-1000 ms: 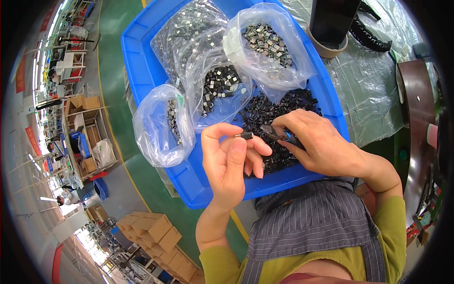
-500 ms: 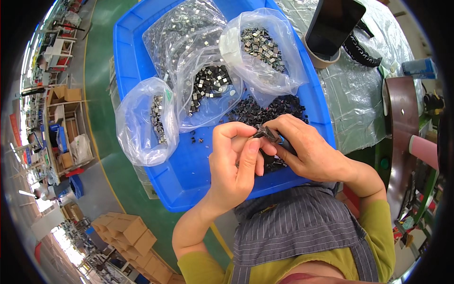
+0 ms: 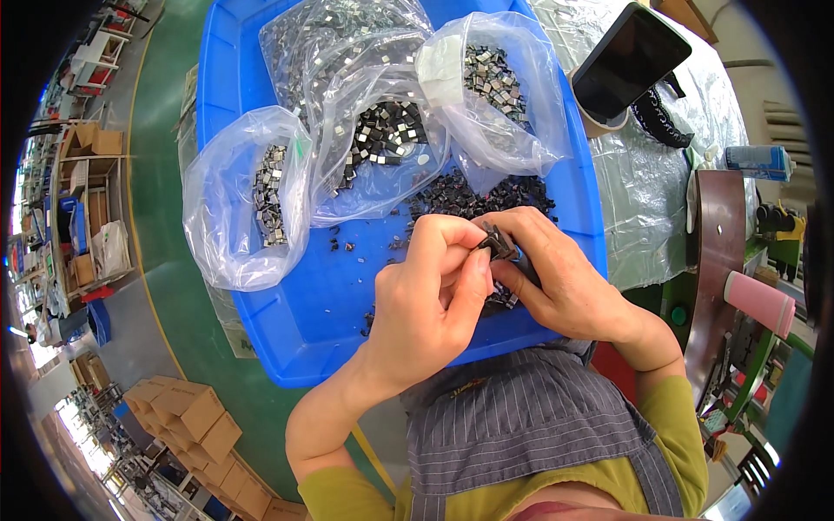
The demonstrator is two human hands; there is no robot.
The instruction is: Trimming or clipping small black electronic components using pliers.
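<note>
Over the near side of a blue plastic tray (image 3: 287, 339), my two hands meet. My right hand (image 3: 569, 286) is closed round a pair of nippers (image 3: 499, 244) with dark jaws and a bit of blue on the handle. Thumb and fingers of my left hand (image 3: 426, 304) are pinched together right at the jaws, round a small dark piece that is mostly hidden. Below and beyond the hands lies a heap of small black plastic bits (image 3: 473, 198). Clear bags with small metal-and-black parts stand in the tray: a left bag (image 3: 204, 204), a middle bag (image 3: 382, 143) and a right bag (image 3: 443, 69).
A larger clear bag (image 3: 304, 52) of parts lies at the tray's far end. To the right, a phone (image 3: 630, 61) leans in a round holder on a table covered with silvery film (image 3: 647, 200). A blue can (image 3: 757, 162) stands farther right. Cardboard boxes (image 3: 187, 417) are stacked on the floor at left.
The view has shifted slightly. My left hand has turned and its fingers have closed up at the nippers' jaws. My right hand keeps its grip on the nippers.
</note>
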